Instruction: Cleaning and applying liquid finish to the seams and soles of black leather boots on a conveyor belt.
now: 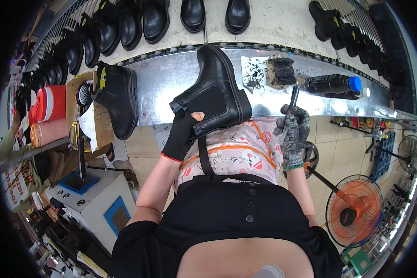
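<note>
Head cam — grips black boot (213, 76) at 12 o'clock, toe-up twd 12, over metal bench (164, 74); w/ black-gloved L hand (180, 134), pinches shaft near opening betw. thumb & fingers. At 3 o'clock, w/ grey-gloved R hand (295, 139), holds dark-handled tool (294, 96) in curled fingers — just below stained pad (282, 72) at approx. 1:30. 2nd boot (120, 102) at 10.

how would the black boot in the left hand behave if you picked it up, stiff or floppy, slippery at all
The black boot would probably stay fairly stiff along its thick sole, but may flex at the matte side panel, which looks elastic. Its glossy toe could be slippery; the left hand grips the opposite end.
</note>
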A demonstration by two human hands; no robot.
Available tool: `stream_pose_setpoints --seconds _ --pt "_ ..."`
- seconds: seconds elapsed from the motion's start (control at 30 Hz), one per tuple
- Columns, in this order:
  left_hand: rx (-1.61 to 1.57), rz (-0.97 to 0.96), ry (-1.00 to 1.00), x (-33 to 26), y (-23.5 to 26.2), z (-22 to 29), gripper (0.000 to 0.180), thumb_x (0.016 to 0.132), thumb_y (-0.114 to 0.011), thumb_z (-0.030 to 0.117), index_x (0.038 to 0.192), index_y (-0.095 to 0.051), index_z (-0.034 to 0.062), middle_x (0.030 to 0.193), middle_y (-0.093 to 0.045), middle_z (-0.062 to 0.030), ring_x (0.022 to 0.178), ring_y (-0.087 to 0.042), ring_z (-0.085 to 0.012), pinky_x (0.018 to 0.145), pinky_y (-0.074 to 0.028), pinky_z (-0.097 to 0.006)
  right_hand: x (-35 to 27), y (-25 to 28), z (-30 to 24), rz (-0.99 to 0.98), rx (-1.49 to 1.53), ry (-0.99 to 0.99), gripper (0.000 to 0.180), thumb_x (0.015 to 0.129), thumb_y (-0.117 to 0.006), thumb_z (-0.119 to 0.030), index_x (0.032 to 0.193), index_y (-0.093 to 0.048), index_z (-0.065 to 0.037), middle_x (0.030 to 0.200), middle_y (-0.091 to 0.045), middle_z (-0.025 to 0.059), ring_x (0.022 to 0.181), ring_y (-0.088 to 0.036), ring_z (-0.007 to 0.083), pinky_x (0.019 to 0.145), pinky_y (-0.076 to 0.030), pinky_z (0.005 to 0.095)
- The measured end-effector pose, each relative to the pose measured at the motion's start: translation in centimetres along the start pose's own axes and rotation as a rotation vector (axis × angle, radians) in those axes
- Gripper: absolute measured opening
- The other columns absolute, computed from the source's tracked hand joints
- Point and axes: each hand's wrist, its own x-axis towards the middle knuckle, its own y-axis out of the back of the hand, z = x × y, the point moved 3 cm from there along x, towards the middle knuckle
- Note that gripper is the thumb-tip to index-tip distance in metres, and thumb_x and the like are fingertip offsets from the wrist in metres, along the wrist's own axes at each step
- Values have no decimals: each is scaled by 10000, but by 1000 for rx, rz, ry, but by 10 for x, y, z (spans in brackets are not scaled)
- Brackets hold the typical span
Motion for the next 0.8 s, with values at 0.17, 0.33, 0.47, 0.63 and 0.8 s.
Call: stream_pose_setpoints --seconds 0.17,0.33,0.47,0.63,0.8 --pt "79 -40 -103 -3 -2 -2 438 739 -640 61 1163 -544 12 1023 -616 -85 910 -605 -170 788 -515 -302 3 5 16 -12 -77 -149 176 904 -545 -92 1074 -503 -84 934 -632 112 586 -574 110 425 -477 244" --pt "248 25 -211 -3 2 -3 473 730 -671 77 1176 -535 2 1035 -617 -78 898 -598 -153 777 -496 -284 -4 -2 -3 -45 -12 28 181 898 -542 -83 1075 -509 -84 930 -640 99 590 -571 96 434 -473 235" --pt "338 66 -337 -4 -3 2 510 729 -693 97 1199 -519 2 1049 -614 -74 905 -593 -149 777 -484 -269 1 6 15 -3 -44 -182 187 899 -541 -84 1084 -518 -83 920 -643 99 591 -573 96 427 -460 212" --pt "399 69 -301 -4 -5 4 507 744 -685 80 1216 -511 13 1080 -608 -79 929 -589 -152 795 -479 -271 -23 -14 -19 -363 50 -292 468 843 -628 -102 1270 -437 -76 1055 -588 103 710 -570 115 540 -498 225" --pt "403 45 -366 -6 -12 7 490 757 -672 57 1217 -511 11 1087 -608 -77 936 -589 -152 807 -476 -271 -34 -24 -41 -904 -845 352 613 777 -611 -57 1355 -406 -55 1284 -508 127 1156 -504 279 969 -421 372"
